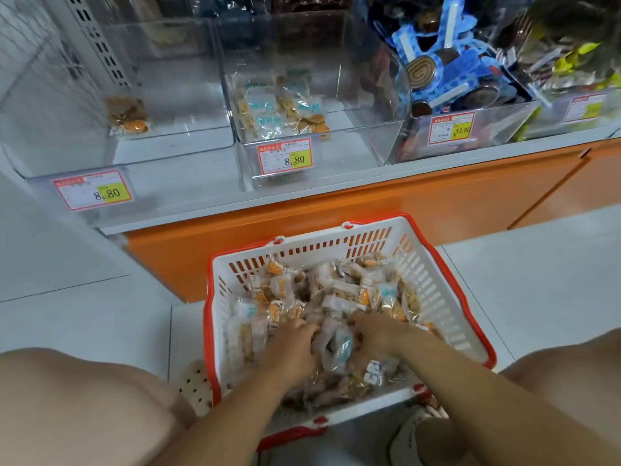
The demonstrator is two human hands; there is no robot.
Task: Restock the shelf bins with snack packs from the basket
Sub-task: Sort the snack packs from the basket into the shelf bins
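A white basket with a red rim (437,274) stands on the floor, full of clear snack packs (339,290) with white and orange contents. Both my hands are down in the pile. My left hand (295,341) curls its fingers round packs at the middle of the heap. My right hand (376,334) grips packs right beside it, and a blue-and-white pack (342,344) sits between the two hands. On the shelf above, a clear left bin (100,153) holds one pack (129,117), and the middle bin (336,149) holds several packs (282,109).
A third bin (447,142) at the right is piled with blue-wrapped roll cakes, and a further bin (578,109) holds yellow packs. Price tags front each bin. The orange shelf base (369,210) stands just behind the basket. My knees flank the basket on the white tiled floor.
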